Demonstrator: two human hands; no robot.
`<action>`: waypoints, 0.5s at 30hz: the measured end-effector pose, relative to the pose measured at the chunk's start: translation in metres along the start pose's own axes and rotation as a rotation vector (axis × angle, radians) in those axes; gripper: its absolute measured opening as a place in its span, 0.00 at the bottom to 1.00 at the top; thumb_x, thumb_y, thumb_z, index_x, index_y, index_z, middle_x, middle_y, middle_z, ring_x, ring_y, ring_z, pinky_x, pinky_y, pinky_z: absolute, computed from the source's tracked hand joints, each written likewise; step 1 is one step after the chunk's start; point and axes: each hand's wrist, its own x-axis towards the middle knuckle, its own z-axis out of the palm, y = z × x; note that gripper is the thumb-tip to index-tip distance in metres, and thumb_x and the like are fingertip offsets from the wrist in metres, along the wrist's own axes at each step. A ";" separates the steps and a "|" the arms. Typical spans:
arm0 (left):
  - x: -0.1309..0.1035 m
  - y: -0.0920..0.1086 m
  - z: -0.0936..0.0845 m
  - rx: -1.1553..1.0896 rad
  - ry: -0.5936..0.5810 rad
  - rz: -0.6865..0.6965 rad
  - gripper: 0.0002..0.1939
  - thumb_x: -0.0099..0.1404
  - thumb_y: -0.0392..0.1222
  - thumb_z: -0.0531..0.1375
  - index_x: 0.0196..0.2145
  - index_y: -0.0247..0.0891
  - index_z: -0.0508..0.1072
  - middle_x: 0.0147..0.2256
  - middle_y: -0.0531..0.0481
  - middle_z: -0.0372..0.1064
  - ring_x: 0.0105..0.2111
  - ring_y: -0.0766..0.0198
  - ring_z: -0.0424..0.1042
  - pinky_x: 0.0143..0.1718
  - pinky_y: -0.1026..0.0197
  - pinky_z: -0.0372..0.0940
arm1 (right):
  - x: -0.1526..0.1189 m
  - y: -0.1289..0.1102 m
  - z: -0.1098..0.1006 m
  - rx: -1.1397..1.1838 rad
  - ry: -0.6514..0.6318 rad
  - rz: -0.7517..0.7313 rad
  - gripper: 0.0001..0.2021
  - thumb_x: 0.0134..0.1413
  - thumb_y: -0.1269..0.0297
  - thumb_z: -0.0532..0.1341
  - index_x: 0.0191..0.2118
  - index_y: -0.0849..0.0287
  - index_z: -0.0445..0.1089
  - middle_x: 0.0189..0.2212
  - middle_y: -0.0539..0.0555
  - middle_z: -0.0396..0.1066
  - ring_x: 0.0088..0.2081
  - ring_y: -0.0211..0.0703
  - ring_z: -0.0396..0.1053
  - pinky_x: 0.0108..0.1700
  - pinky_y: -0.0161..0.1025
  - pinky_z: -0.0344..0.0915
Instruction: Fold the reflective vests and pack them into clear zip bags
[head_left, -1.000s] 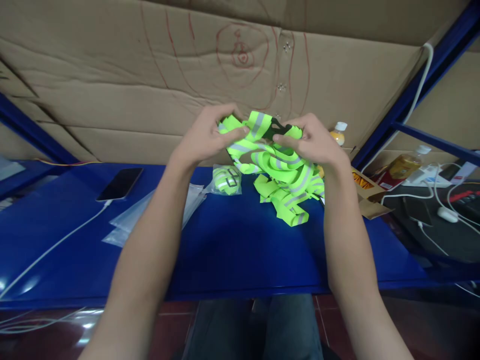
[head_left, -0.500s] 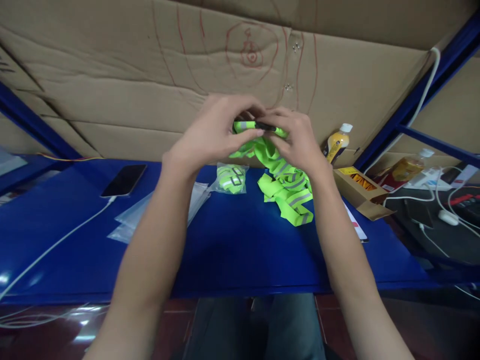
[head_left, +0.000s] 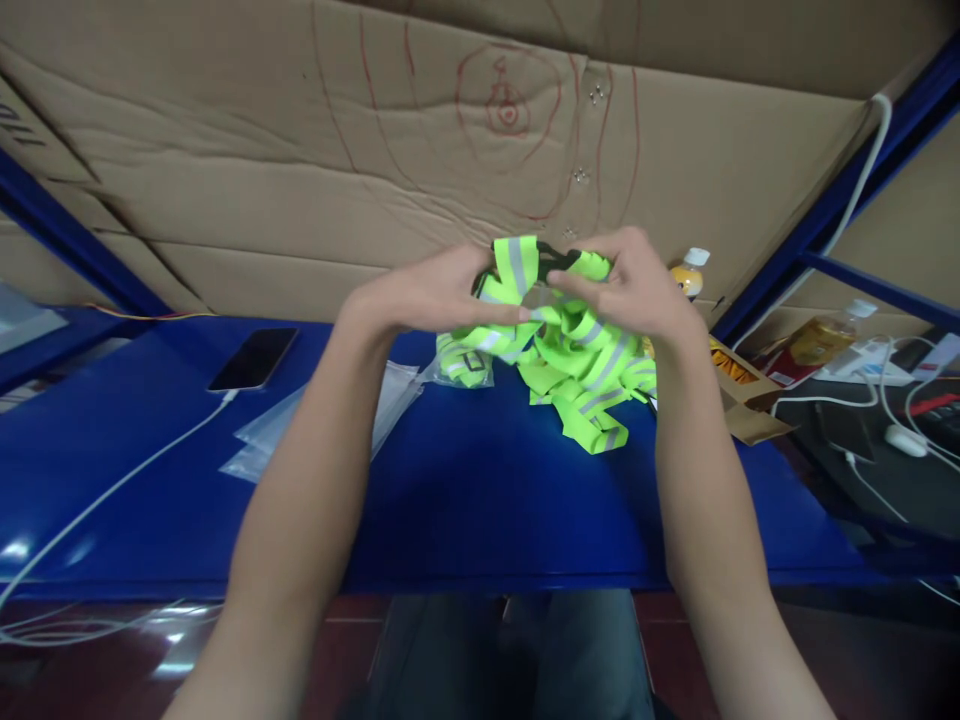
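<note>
Both hands grip a neon-yellow reflective strap (head_left: 516, 262) with grey stripes and a black buckle part (head_left: 555, 262), raised above the blue table. My left hand (head_left: 442, 290) is closed on the strap's left side, its thumb stretched along the front. At the right, my right hand (head_left: 626, 285) pinches the strap near the black part. Some fingers of both hands are hidden behind the material. Below them lies a loose heap of the same strap (head_left: 592, 400). Left of the heap sits a clear bag (head_left: 465, 365) with a folded strap inside, partly covered by the held strap.
Clear plastic bags (head_left: 390, 395) lie under my left forearm. A phone (head_left: 253, 360) on a white cable is farther left. To the right are a yellow-labelled bottle (head_left: 688, 273) and an open carton (head_left: 750, 410). A cardboard wall (head_left: 247, 200) stands behind the blue table (head_left: 487, 510).
My hands have moved apart and slightly lower. The held strap has opened out between them, and more of its striped band and black part shows.
</note>
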 end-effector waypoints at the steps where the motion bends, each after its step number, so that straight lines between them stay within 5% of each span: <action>1: 0.001 -0.002 0.000 -0.024 -0.033 0.016 0.25 0.64 0.52 0.69 0.56 0.41 0.79 0.50 0.48 0.81 0.52 0.46 0.80 0.55 0.49 0.74 | 0.000 -0.002 0.001 -0.038 0.056 -0.016 0.11 0.64 0.49 0.68 0.41 0.49 0.81 0.36 0.53 0.80 0.45 0.57 0.77 0.52 0.54 0.74; 5: -0.005 -0.015 -0.015 0.004 0.072 -0.061 0.20 0.58 0.47 0.71 0.49 0.42 0.81 0.42 0.50 0.82 0.50 0.46 0.80 0.54 0.48 0.74 | -0.001 -0.004 0.001 -0.134 0.247 -0.103 0.13 0.69 0.55 0.62 0.53 0.39 0.82 0.54 0.51 0.81 0.57 0.58 0.76 0.64 0.56 0.70; 8: -0.021 -0.031 -0.035 -0.047 0.071 -0.229 0.12 0.60 0.50 0.70 0.36 0.41 0.80 0.27 0.50 0.74 0.37 0.50 0.78 0.46 0.45 0.73 | -0.001 0.004 -0.002 -0.107 0.480 -0.145 0.13 0.70 0.57 0.62 0.53 0.43 0.82 0.54 0.53 0.82 0.56 0.57 0.77 0.62 0.56 0.71; 11: -0.030 -0.046 -0.045 -0.231 0.268 -0.361 0.15 0.66 0.56 0.67 0.36 0.42 0.78 0.24 0.50 0.70 0.33 0.54 0.73 0.42 0.43 0.70 | -0.001 0.013 -0.007 -0.080 0.653 -0.094 0.10 0.68 0.60 0.64 0.48 0.50 0.82 0.50 0.57 0.83 0.52 0.57 0.78 0.60 0.55 0.72; 15: -0.018 -0.040 -0.035 -0.299 0.380 -0.336 0.27 0.68 0.65 0.65 0.55 0.45 0.76 0.48 0.46 0.81 0.52 0.47 0.76 0.52 0.39 0.72 | 0.000 0.011 -0.004 -0.137 0.424 0.020 0.08 0.67 0.54 0.65 0.39 0.49 0.80 0.43 0.56 0.83 0.49 0.59 0.78 0.57 0.57 0.72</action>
